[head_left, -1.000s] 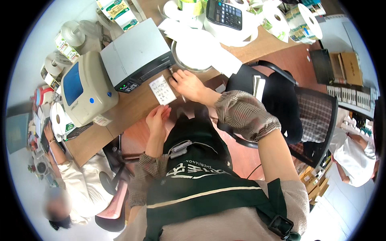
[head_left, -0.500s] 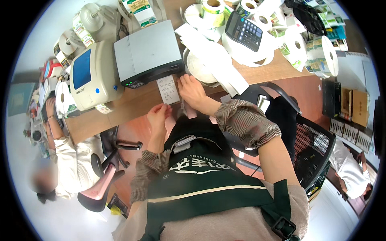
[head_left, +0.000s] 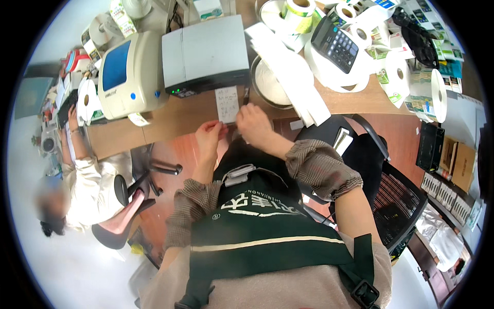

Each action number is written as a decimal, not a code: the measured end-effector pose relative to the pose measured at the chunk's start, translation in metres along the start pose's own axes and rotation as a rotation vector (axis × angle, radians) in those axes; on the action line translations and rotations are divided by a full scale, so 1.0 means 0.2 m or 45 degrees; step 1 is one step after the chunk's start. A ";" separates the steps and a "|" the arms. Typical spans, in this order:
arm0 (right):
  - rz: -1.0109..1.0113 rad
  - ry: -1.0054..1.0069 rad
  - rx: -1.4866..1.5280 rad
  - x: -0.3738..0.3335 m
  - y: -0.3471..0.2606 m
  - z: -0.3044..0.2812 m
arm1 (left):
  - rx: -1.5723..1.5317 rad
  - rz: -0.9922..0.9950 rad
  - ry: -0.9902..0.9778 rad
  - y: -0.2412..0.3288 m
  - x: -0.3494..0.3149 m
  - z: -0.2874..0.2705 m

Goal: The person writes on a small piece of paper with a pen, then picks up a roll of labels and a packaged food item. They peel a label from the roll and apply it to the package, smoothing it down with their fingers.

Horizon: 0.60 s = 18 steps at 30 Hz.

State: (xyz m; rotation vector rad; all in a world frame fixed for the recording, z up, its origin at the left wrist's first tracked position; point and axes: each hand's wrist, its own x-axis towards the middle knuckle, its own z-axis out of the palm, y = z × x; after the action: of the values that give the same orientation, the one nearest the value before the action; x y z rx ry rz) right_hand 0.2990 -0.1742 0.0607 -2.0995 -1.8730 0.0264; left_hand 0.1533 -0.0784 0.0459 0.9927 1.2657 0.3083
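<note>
A white paper slip [head_left: 227,104] with handwriting lies on the table in front of the grey box-shaped machine [head_left: 206,54]. At the slip's lower edge, my left hand [head_left: 209,136] has its thumb and fingertips drawn together; whatever they pinch is too small to make out. Beside the slip's lower right corner, my right hand [head_left: 254,125] is curled, knuckles up, and its palm side is hidden. Just beyond its knuckles shows a narrow dark object [head_left: 246,95]. Both hands are at the table's near edge, close together but apart.
A beige label printer [head_left: 128,74] stands at left. Right of the grey machine are folded white strips [head_left: 288,77], a calculator [head_left: 335,44] and several label rolls [head_left: 395,74]. A mesh chair [head_left: 393,198] is at my right. A person in white [head_left: 100,190] sits at left.
My right hand has drawn back toward me, from beside the slip to its lower corner. My left hand stays near the lower edge. The whole view has shifted slightly.
</note>
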 end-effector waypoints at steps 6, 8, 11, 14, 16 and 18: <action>0.228 0.126 0.269 -0.05 0.01 -0.17 | 0.384 -0.011 -0.111 0.18 -0.15 -0.08; 0.283 0.057 0.489 -0.15 -0.03 -0.29 | 0.680 0.223 -0.304 0.20 -0.23 -0.16; 0.388 -0.206 0.905 -0.31 -0.11 -0.42 | 0.916 0.215 -0.899 0.29 -0.48 -0.24; 0.590 -0.269 1.237 -0.39 -0.23 -0.47 | 1.263 0.864 -0.970 0.23 -0.59 -0.28; 0.682 -0.238 1.286 -0.41 -0.28 -0.47 | 1.306 0.747 -0.995 0.20 -0.57 -0.30; 0.483 -0.194 1.192 -0.40 -0.31 -0.51 | 1.341 0.656 -1.007 0.18 -0.54 -0.31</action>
State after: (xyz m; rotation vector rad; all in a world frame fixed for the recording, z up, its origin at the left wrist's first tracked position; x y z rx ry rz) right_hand 0.2515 -0.2697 0.1574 -1.7211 -1.1192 0.9658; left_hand 0.0746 -0.1051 0.1445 2.0776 0.3482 -0.4098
